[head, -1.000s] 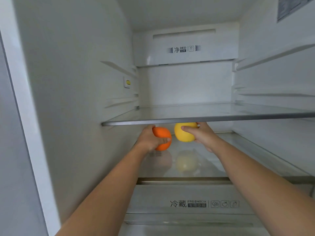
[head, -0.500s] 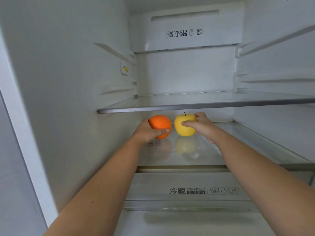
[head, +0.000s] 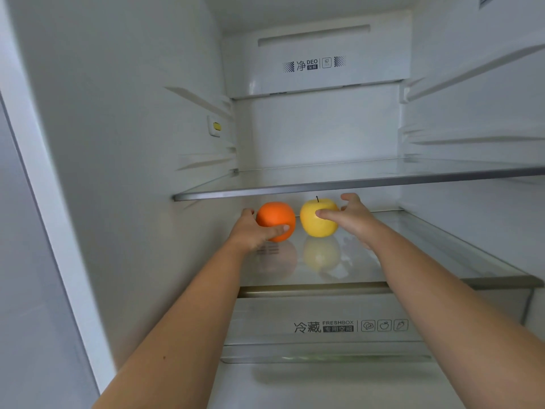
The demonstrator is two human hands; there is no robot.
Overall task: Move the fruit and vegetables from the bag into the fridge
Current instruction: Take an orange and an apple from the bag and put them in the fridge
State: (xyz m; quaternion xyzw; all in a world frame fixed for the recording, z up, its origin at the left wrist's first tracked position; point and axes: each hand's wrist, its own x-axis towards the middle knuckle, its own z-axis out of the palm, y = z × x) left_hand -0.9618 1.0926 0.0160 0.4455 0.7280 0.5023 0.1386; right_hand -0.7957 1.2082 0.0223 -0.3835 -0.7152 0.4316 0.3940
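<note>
I look into an open white fridge. An orange [head: 275,216] and a yellow apple [head: 318,218] rest side by side on the lower glass shelf [head: 413,261], toward its back. My left hand [head: 253,231] wraps the orange from the left, thumb across its front. My right hand [head: 352,216] is at the apple's right side; its thumb still touches the apple's front, while the fingers are spread and lifted off. The bag is out of sight.
An upper glass shelf [head: 354,184] hangs close above both fruits and hands. Below the lower shelf is a clear drawer marked FRESHBOX [head: 324,327]. White fridge walls stand left and right, with shelf rails [head: 472,140] on the right wall.
Both hands moved the fruits deeper and down until they rest on the lower shelf. My right hand's fingers have loosened and spread off the apple. My left hand still wraps the orange.
</note>
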